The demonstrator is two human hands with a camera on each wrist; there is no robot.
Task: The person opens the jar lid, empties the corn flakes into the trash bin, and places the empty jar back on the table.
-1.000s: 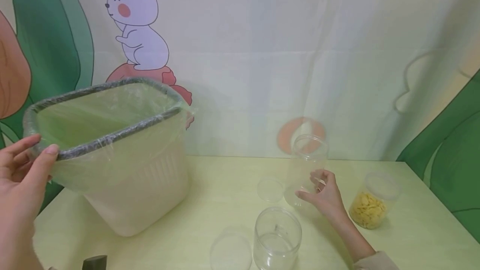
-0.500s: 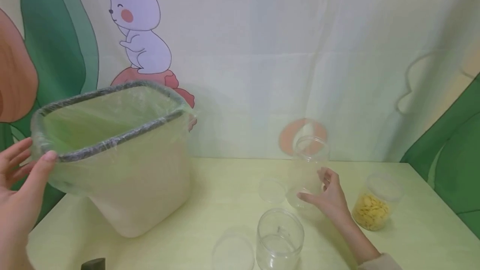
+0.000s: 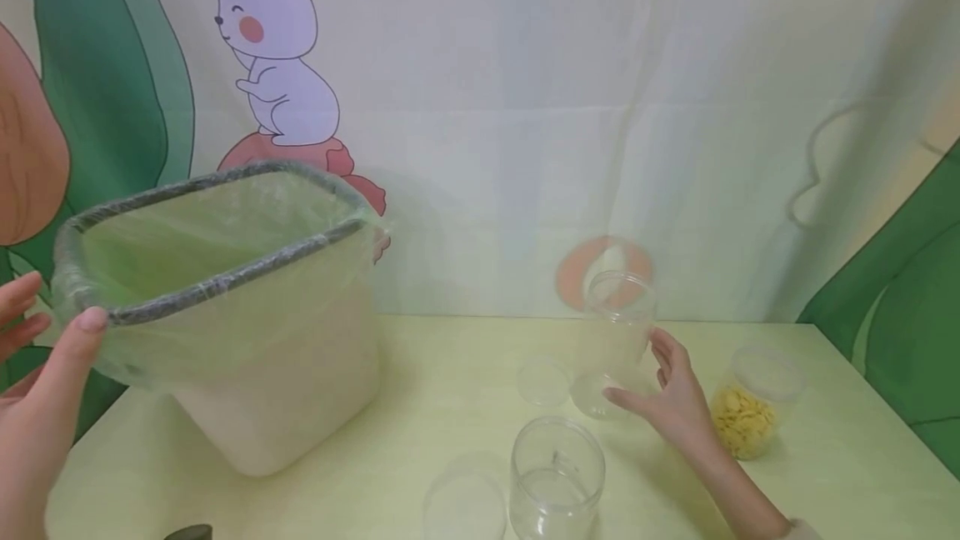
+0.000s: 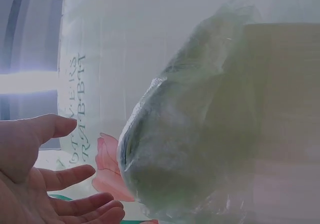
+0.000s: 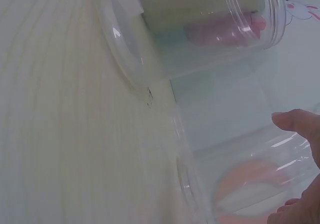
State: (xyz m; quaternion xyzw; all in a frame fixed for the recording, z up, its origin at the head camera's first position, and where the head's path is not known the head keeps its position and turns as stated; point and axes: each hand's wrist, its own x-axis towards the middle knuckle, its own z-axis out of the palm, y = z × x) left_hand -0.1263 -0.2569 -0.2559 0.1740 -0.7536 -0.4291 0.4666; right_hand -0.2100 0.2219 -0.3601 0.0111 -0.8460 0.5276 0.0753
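A pale waste bin (image 3: 300, 407) lined with a thin green bag (image 3: 247, 332) stands at the left, with a dark rim (image 3: 225, 283) under the plastic. My left hand (image 3: 37, 432) is beside the bin's near left corner, its thumb overlapping the rim in the head view. In the left wrist view the fingers (image 4: 67, 177) are spread apart, with a gap to the bag. To the right, a tall clear jar (image 3: 617, 340) stands upright without a lid. Near its lower right side, my right hand (image 3: 678, 402) has thumb and fingers parted, holding nothing.
A shorter open clear jar (image 3: 557, 490) stands in front, with a clear lid (image 3: 465, 507) beside it. Another lid (image 3: 543, 382) lies left of the tall jar. At right is a lidded jar of yellow pieces (image 3: 742, 423). A dark object (image 3: 189, 532) shows at the front edge.
My left hand has let go of the bin's rim, and its fingers have opened away to the left. My right hand has drawn back to the right from the tall jar, which stays in place.
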